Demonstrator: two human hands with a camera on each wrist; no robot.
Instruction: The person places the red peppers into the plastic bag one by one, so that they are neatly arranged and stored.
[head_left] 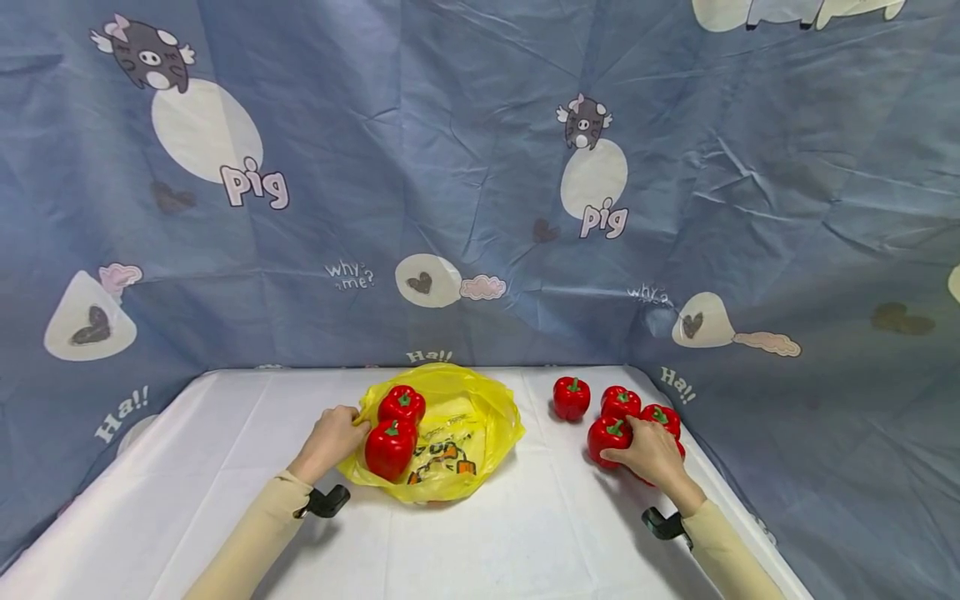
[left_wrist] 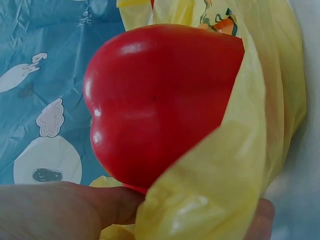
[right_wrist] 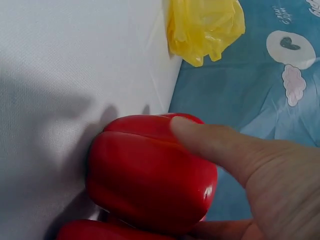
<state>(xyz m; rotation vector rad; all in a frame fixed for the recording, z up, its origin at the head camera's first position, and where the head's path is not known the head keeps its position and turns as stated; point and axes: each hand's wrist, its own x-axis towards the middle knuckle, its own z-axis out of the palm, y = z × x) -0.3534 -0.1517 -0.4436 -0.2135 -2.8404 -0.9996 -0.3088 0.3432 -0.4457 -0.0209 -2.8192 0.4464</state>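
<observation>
My left hand pinches the left rim of a yellow plastic bag, which lies spread with its mouth open. Inside the bag, at its left side, are two red bell peppers with green stems. In the left wrist view, one bell pepper fills the middle, with the bag's edge folded up between thumb and fingers. On the right, my right hand grips a red bell pepper. The right wrist view shows the thumb across this pepper's side; the other fingers are mostly hidden.
Beside and behind the right hand sit several more peppers, including one pepper at the back and another standing apart to the left. A white cloth covers the table. A blue printed curtain hangs along the back and sides.
</observation>
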